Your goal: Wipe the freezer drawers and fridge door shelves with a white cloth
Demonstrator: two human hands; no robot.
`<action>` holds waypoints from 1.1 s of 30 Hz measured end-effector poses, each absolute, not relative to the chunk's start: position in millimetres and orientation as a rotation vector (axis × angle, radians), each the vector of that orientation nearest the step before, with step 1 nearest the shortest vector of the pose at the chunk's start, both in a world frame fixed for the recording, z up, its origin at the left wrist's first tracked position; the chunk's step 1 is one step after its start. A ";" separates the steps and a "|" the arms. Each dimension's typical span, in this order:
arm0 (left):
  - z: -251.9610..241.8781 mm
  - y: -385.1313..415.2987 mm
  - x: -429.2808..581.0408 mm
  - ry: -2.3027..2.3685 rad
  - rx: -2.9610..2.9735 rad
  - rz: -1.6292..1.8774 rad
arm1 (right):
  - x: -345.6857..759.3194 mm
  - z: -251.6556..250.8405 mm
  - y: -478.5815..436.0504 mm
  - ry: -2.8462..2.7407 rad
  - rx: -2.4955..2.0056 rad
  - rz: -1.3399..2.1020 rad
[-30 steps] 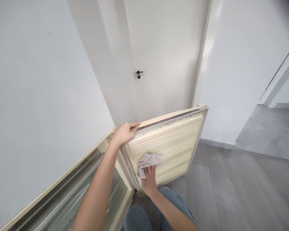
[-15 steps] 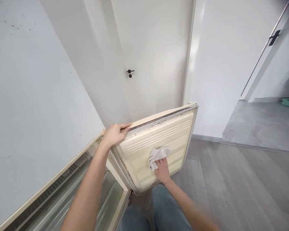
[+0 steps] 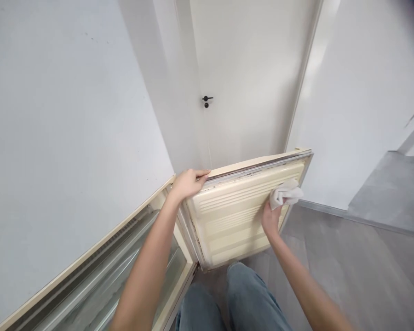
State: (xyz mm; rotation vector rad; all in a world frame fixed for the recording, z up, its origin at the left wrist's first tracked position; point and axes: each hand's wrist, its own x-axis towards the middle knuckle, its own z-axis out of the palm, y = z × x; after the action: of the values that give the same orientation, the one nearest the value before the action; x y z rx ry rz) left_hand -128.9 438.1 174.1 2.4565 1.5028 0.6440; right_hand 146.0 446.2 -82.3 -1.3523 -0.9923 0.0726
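A cream freezer door (image 3: 234, 220) stands swung open, its ribbed inner panel facing me. Dark stains mark the grey seal along its edges. My left hand (image 3: 189, 184) grips the door's top edge near the hinge side, fingers over the rim. In my right hand (image 3: 272, 218) is a crumpled white cloth (image 3: 285, 194), held at the panel's upper right, near the far edge. The cloth hides the fingertips. To the left is the freezer cabinet (image 3: 177, 271), open at the front, with clear drawer fronts (image 3: 124, 271) inside, partly behind my left forearm.
A white room door (image 3: 248, 82) with a black handle (image 3: 207, 98) stands behind the freezer door. The cabinet's pale top (image 3: 72, 138) fills the left side. Grey wood-look floor (image 3: 348, 257) lies to the right, below a white wall (image 3: 362, 115). My knees (image 3: 251, 294) are close beneath the door.
My right hand has moved the cloth from the panel's middle up and right to near its far edge. My left hand keeps its hold on the top edge. The view has shifted left.
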 end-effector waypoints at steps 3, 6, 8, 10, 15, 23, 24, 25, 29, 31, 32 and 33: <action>175.3 435.0 -127.1 1.500 2.441 0.655 | 86.8 -83.4 427.8 -1.291 -1.298 -0.007; 176.8 432.3 -125.8 1.537 2.418 0.642 | 29.4 -82.5 409.0 -1.689 -1.232 -0.108; 176.7 432.5 -126.0 1.543 2.415 0.639 | 0.7 -83.1 400.8 -1.865 -1.194 -0.158; 175.5 434.4 -127.0 1.526 2.433 0.647 | -17.7 -89.5 395.9 -1.981 -1.134 -0.182; 172.8 440.0 -129.3 1.505 2.454 0.657 | -21.7 -127.1 382.2 -2.188 -1.017 -0.156; 171.6 442.6 -131.1 1.502 2.441 0.648 | 4.0 -154.0 366.1 -2.277 -0.910 -0.172; 171.0 443.1 -131.5 1.501 2.438 0.650 | 6.6 -158.1 366.9 -2.268 -0.918 -0.182; 170.6 443.6 -131.8 1.501 2.435 0.653 | 9.9 -163.3 367.8 -2.246 -0.952 -0.193; 171.0 442.8 -132.0 1.503 2.436 0.650 | 35.4 -190.7 371.6 -2.063 -1.203 -0.238; 172.5 441.5 -131.5 1.509 2.448 0.642 | 56.1 -202.1 376.1 -1.956 -1.314 -0.171; 173.3 440.8 -131.1 1.516 2.453 0.636 | 67.8 -205.8 379.8 -1.871 -1.349 -0.097; 174.1 440.3 -130.7 1.522 2.457 0.631 | 80.1 -207.9 384.7 -1.754 -1.375 -0.013</action>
State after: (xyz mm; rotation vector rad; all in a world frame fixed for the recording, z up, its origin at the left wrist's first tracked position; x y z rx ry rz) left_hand -130.7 440.3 174.1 2.4569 1.5224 0.6309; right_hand 80.1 384.7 -207.9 -1.3750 -1.7542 -0.0127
